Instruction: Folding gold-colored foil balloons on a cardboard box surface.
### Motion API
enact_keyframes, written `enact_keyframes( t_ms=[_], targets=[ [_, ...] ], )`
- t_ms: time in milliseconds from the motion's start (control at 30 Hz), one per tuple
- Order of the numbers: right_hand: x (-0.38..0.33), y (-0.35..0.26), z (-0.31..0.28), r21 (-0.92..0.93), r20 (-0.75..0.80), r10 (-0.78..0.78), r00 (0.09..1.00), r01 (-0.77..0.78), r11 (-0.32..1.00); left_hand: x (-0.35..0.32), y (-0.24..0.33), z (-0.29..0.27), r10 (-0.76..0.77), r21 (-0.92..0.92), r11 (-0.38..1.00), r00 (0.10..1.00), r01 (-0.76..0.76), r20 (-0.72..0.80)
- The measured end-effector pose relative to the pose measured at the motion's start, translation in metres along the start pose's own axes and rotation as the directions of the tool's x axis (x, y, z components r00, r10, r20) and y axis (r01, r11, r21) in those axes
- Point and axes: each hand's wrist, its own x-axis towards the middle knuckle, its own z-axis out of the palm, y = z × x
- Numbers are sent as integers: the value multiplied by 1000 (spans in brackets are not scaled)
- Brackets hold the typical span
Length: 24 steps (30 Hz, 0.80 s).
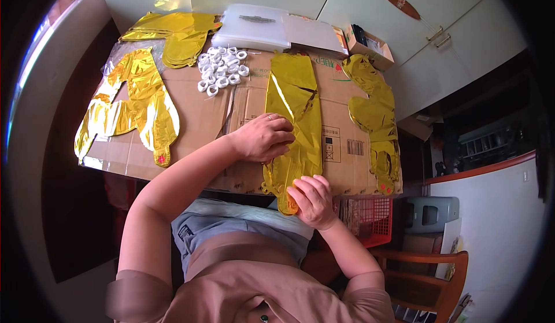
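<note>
A flat, uninflated gold foil balloon [293,100] lies lengthwise on the cardboard in front of me, its near end hanging past the edge. My left hand [263,138] rests on its left side about midway, fingers curled and closed against the foil. At the near end, my right hand [313,201] grips the balloon's tail, fingers bent over it; the thumb is mostly hidden. To the left lies another flat gold foil balloon [136,100], with wide legs and a tab bearing a red mark. A curvy gold foil balloon [373,106] lies along the right edge.
Small white ribbon coils [222,68] are heaped beyond my left hand. More folded gold foil [191,37] lies at the far left, beside a translucent plastic case [248,27]. A small open box [370,48] stands far right. Cardboard [199,115] covers the table; a wooden chair [428,259] stands lower right.
</note>
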Motion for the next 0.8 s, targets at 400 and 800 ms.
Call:
enact_keyframes(
  t_ms=[400, 800],
  targets=[
    [3, -7, -21, 107, 71, -120, 990, 112, 988, 5, -18, -10, 14, 80, 997, 990, -3, -141],
    [-6, -7, -20, 180, 106, -126, 986, 105, 978, 22, -18, 10, 192, 62, 977, 971, -202, 141]
  ],
)
